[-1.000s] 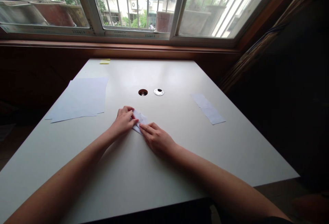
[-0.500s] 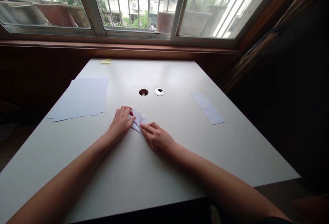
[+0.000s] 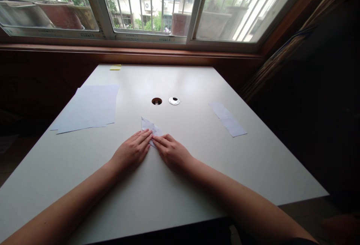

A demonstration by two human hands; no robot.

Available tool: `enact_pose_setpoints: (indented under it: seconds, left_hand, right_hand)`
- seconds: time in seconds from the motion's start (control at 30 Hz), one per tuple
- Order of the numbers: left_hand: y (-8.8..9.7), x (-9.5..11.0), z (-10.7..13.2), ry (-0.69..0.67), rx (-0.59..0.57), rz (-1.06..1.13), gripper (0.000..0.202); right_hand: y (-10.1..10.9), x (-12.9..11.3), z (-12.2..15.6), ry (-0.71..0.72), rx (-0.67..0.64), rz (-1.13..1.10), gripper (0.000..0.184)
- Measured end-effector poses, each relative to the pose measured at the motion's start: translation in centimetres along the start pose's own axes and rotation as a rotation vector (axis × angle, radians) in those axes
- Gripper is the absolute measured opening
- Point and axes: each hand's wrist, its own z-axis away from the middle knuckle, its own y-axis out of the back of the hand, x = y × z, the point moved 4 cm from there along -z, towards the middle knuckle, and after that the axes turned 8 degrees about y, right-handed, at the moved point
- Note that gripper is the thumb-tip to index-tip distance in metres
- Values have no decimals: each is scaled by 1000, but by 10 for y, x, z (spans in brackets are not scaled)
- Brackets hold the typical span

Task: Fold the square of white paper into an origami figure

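A small folded white paper [image 3: 148,124] lies on the white table [image 3: 180,207], its pointed corner aimed away from me. My left hand [image 3: 135,145] rests on the paper's near part with fingers stretched out and flat. From the other side, my right hand [image 3: 173,149] has its fingers drawn together and pinches the paper's near right edge. The fingertips of both hands meet over the paper, hiding much of its lower half.
Overlapping white sheets [image 3: 90,106] lie at the left. On the right is a narrow white paper strip [image 3: 228,119]. A round hole [image 3: 156,101] and its metal cover [image 3: 174,101] are beyond my hands. Yellow sticky notes [image 3: 115,67] sit near the far edge, below the window.
My left hand has let go of the paper's far left corner and come down toward me, its fingers now flat beside the right fingertips. The right hand has stayed in place.
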Motion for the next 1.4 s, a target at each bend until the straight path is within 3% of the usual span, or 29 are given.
enact_pose_setpoints:
  seconds: [0.4, 0.6, 0.9, 1.03, 1.13, 1.4]
  left_hand:
    - [0, 1, 4, 183, -35, -62, 48]
    - [1, -1, 4, 272, 17, -60, 49]
    - [3, -6, 8, 253, 57, 6, 51]
    - [8, -1, 7, 174, 44, 19, 50]
    - [8, 2, 7, 109, 1, 39, 46]
    - [3, -6, 6, 114, -18, 76, 47]
  right_hand:
    - [3, 0, -1, -19, -3, -42, 41]
    - [6, -1, -1, -40, -3, -73, 41]
    - [6, 3, 1, -156, 22, -120, 31]
    - [6, 5, 4, -160, 59, -142, 34]
    - [7, 7, 5, -146, 61, -153, 35]
    - [9, 13, 6, 15, 106, -287, 32]
